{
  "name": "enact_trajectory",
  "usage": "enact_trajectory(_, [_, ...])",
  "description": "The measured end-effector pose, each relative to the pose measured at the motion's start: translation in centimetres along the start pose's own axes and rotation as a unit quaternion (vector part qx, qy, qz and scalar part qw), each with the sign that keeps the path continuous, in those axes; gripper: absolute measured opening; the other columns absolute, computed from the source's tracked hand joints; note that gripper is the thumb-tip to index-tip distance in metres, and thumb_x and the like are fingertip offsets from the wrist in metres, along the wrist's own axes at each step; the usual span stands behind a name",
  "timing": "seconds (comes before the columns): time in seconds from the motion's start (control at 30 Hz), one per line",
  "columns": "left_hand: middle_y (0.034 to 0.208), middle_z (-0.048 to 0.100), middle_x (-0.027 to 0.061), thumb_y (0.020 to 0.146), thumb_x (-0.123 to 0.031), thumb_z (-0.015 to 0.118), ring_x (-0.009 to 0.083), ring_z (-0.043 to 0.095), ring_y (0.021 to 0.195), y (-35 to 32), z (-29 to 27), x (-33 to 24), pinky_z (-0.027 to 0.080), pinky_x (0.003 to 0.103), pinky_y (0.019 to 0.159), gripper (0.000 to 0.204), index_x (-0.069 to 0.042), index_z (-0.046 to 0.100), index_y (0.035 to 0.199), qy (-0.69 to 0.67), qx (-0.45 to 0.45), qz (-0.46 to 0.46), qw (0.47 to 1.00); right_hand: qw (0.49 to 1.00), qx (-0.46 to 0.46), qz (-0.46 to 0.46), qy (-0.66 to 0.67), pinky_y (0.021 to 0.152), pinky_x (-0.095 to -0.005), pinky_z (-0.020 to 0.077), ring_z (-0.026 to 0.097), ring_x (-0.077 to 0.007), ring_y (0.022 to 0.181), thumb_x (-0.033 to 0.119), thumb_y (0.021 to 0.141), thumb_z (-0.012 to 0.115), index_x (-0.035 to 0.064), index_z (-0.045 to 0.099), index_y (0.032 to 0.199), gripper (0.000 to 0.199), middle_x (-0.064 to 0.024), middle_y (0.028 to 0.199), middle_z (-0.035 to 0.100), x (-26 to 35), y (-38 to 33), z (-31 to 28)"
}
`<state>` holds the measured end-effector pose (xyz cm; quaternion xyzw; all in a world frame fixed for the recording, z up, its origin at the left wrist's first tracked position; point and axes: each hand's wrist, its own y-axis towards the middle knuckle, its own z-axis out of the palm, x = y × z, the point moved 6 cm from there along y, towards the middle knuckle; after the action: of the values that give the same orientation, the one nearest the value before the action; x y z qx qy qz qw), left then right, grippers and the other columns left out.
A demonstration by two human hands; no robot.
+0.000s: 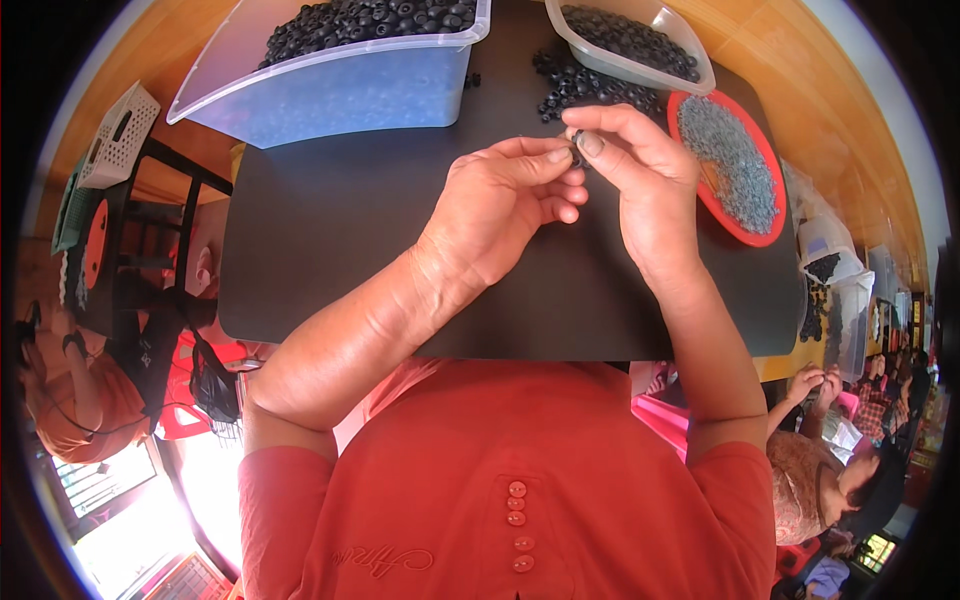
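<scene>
Over the dark table, my left hand (485,205) pinches a small round black part (578,158) between thumb and fingers, its other fingers curled beneath. From the right, my right hand (655,185) meets it, thumb and forefinger closed together at the part's upper edge. What sits between those right fingertips is too small and covered to make out. Just beyond my hands lies a loose heap of similar black parts (585,92). Close to my right hand is a red oval tray (774,208) holding a layer of small bluish-clear pieces (738,165).
A large translucent bin (350,100) of black parts stands at the far left, and a smaller clear tub (640,82) of them at the far right. Other people sit at both sides; one at right holds both hands (815,383) together. A white basket (120,135) is at left.
</scene>
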<state>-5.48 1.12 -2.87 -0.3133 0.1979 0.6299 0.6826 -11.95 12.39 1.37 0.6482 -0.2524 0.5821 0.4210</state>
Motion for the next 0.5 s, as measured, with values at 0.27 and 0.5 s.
enact_trajectory(0.27, [0.095,0.063,0.0134,0.097,-0.01,0.056,0.023,0.061,0.087,-0.03,-0.15,-0.02,0.049,0.034,0.077,0.021,0.006,0.056,0.111,0.001,-0.006,-0.004,1.0,0.999,0.01,0.039,0.009,0.09,-0.0286,0.0462,0.061,-0.014,0.098,0.004,0.091,0.063,-0.0016,0.068,0.104,0.015,-0.0056,0.101,0.066,-0.67,0.35,-0.42])
enact_trajectory(0.5, [0.091,0.065,0.0133,0.095,-0.008,0.06,0.0222,0.064,0.081,0.13,-0.07,-0.03,0.052,0.034,0.073,0.018,0.006,0.059,0.106,-0.032,-0.007,0.003,0.999,0.994,0.006,0.072,0.076,0.089,-0.0289,0.0458,0.06,-0.0145,0.096,0.004,0.09,0.063,-0.0038,0.067,0.103,0.016,-0.0067,0.099,0.066,-0.69,0.24,-0.84])
